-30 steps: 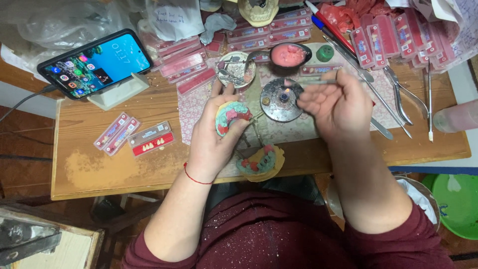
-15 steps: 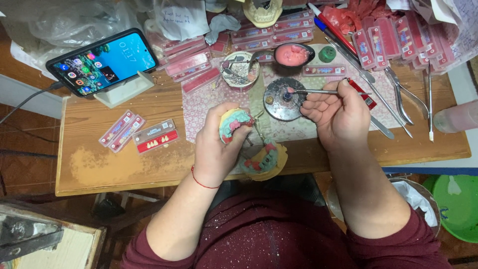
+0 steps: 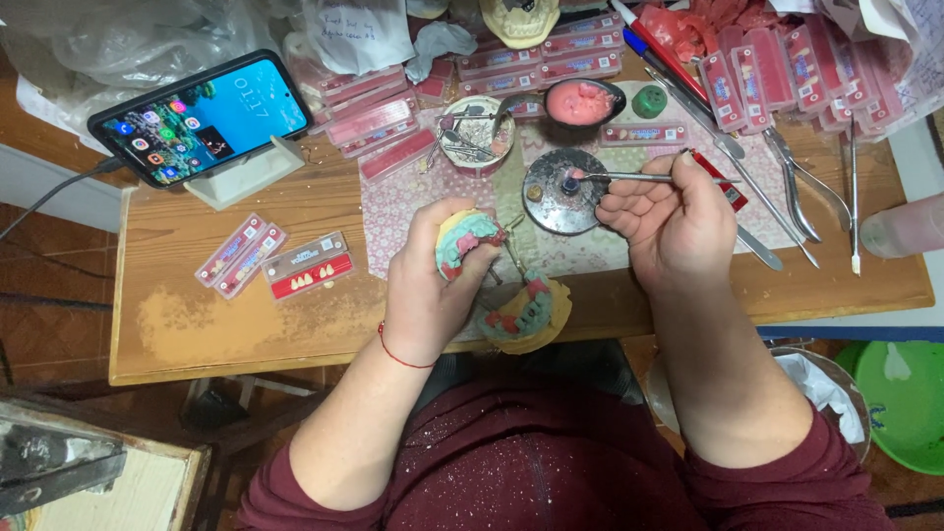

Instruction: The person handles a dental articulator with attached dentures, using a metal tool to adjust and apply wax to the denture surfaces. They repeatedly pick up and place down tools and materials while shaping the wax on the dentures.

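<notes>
While our left hand (image 3: 433, 285) curls tight around the yellow plaster dental cast with green-and-pink wax rim (image 3: 464, 239), frame centre, teeth side up for access, our right hand (image 3: 674, 216) pinches a thin metal wax spatula (image 3: 629, 178), tip resting in the round dark metal dish (image 3: 563, 190) just above. A second yellow cast (image 3: 526, 313) sits below at the wooden table (image 3: 197, 324) edge, close by.

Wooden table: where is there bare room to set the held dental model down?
Bare wood lies on the wooden table at its front left, below the tooth cards. Free strip near the right edge, past the pliers. The back row is crowded.
</notes>
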